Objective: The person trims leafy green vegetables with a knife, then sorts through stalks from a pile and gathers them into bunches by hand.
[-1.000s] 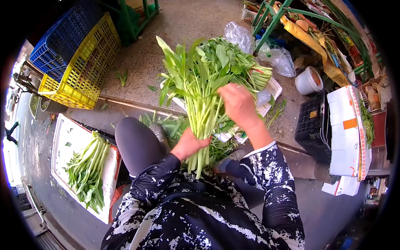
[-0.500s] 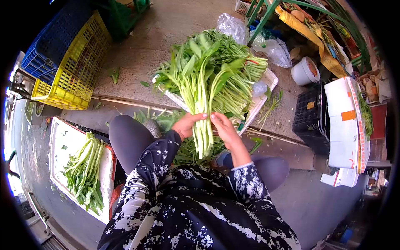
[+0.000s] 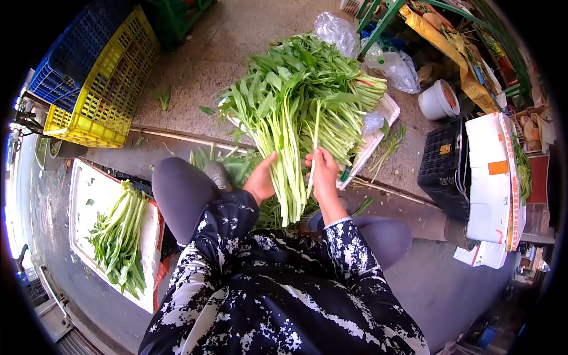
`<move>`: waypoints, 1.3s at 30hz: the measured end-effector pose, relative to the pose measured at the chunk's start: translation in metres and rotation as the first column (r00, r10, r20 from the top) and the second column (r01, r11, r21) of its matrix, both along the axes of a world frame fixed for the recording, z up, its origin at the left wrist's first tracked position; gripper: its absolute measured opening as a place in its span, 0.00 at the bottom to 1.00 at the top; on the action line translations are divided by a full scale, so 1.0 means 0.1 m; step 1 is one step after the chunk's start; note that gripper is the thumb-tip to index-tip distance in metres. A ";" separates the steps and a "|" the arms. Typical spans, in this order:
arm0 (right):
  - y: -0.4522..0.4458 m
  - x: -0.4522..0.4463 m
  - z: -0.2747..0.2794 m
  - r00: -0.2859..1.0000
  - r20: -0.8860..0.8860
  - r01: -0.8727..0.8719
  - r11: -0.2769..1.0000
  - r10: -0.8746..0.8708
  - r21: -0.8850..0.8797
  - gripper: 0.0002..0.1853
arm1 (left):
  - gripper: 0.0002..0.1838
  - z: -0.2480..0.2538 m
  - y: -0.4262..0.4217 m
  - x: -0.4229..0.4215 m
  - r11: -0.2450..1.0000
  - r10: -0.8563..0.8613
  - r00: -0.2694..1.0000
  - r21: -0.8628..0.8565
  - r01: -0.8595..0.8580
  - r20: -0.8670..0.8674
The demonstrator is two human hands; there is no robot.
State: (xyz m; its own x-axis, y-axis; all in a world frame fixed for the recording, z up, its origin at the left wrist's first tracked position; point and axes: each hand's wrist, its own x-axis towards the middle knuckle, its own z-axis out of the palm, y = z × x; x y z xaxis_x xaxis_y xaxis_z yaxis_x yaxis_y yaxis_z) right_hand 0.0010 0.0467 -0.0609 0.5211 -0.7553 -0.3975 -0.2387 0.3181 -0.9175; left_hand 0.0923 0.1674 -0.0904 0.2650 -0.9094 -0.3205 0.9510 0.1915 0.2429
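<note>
My left hand (image 3: 261, 181) is wrapped round the left side of a bunch of water spinach (image 3: 285, 157), its pale stems pointing toward me and its leaves away. Just to the right, my right hand (image 3: 325, 173) pinches a single water spinach stalk (image 3: 315, 133) between thumb and fingers, slightly apart from the bunch. Beyond both hands, a big heap of the same greens (image 3: 313, 62) lies on a white foam tray (image 3: 389, 111). A red band shows on part of the heap.
At my left, a white foam box (image 3: 81, 204) holds more greens (image 3: 121, 236). Yellow (image 3: 94, 127) and blue (image 3: 56, 86) crates stand at the upper left. To the right are a white bucket (image 3: 435, 103), a black crate (image 3: 439, 165) and white foam boxes (image 3: 486, 171). Plastic bags (image 3: 336, 34) lie behind.
My hands have moved apart. The right one has shifted right and up with one stalk, while the bunch stays at the left hand and its leaves have sunk onto the heap.
</note>
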 end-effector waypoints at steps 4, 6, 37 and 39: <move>0.15 0.12 -0.06 0.798 -0.540 -0.481 0.822 0.266 -0.306 0.32 | 0.28 -0.02 -0.02 -0.01 0.952 0.006 0.998 0.306 0.013 -0.060; 0.18 0.08 0.04 0.837 -0.443 -0.452 0.863 0.322 -0.226 0.31 | 0.26 -0.11 -0.01 -0.06 0.882 0.056 0.998 0.468 -0.060 0.022; 0.28 -0.20 -0.19 0.899 -0.330 -0.435 0.675 0.288 -0.596 0.24 | 0.18 -0.07 -0.02 -0.25 0.986 -0.113 0.991 0.131 0.103 0.071; 0.26 -0.19 -0.05 0.876 -0.438 -0.469 0.569 0.202 -0.676 0.24 | 0.19 0.03 -0.04 -0.25 0.988 -0.138 0.989 0.084 0.133 0.059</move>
State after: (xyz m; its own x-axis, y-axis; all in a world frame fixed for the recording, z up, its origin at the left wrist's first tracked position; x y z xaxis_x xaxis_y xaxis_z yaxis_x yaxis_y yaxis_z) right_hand -0.0176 0.0730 -0.0664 0.7660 -0.6412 0.0463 -0.4614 -0.5985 -0.6549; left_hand 0.0677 0.1637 -0.0871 0.1634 -0.9109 -0.3790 0.9486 0.0395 0.3139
